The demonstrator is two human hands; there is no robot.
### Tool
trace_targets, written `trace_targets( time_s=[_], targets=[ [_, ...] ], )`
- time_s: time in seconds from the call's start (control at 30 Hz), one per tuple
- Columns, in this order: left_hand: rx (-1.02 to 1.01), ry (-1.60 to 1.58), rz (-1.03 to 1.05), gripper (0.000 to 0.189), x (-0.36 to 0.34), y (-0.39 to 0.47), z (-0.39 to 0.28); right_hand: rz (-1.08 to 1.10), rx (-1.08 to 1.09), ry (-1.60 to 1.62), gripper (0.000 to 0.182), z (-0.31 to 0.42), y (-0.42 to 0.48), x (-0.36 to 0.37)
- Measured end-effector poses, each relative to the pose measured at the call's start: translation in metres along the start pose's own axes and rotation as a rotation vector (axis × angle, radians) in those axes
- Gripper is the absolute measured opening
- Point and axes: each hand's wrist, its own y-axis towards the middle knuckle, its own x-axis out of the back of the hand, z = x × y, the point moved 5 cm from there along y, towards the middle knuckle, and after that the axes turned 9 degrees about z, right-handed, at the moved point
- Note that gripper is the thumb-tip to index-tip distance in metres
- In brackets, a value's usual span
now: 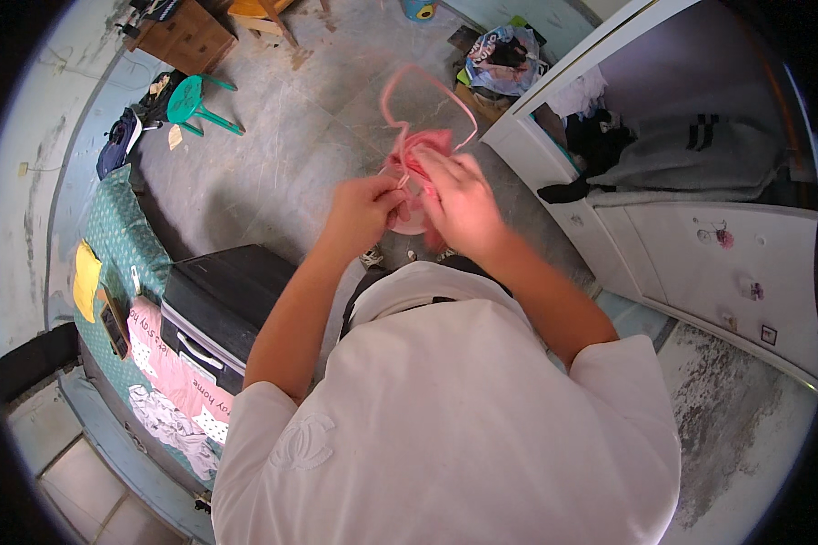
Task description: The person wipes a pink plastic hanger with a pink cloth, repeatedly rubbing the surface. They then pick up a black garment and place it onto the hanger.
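In front of my waist I hold a crumpled pink fabric item (431, 142). A thin pink loop (465, 109), a cord or strap, arcs out from it on the far side. My left hand (367, 210) pinches the near end of the loop between thumb and fingers. Over the fabric lies my right hand (465, 201), its fingers curled onto the folds and slightly blurred. Below the fingers a pale pink, rounded, sheer part (409, 223) hangs down. The hands hide much of the item, so its exact kind cannot be told.
On my left a black suitcase (228, 286) stands by a bed with a green patterned cover (119, 218). A green stool (187, 99) is farther off. To my right is an open white wardrobe (627, 231) with clothes inside; beyond its edge sits a filled plastic bag (504, 61).
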Motion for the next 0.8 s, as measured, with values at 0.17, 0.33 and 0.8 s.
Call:
trace_targets(
  time_s=[0.17, 0.33, 0.8],
  targets=[
    [-0.124, 0.505, 0.032, 0.027, -0.006, 0.028, 0.046, 0.11, -0.44, 0.607, 0.044, 0.004, 0.014, 0.001],
    [-0.255, 0.683, 0.011, 0.034, -0.017, 0.028, 0.068, -0.105, -0.292, 0.89, 0.036, 0.017, 0.012, 0.014],
    [0.017, 0.317, -0.015, 0.017, -0.009, -0.001, 0.022, 0.172, -0.157, 0.352, 0.05, -0.014, -0.015, -0.026]
  ],
)
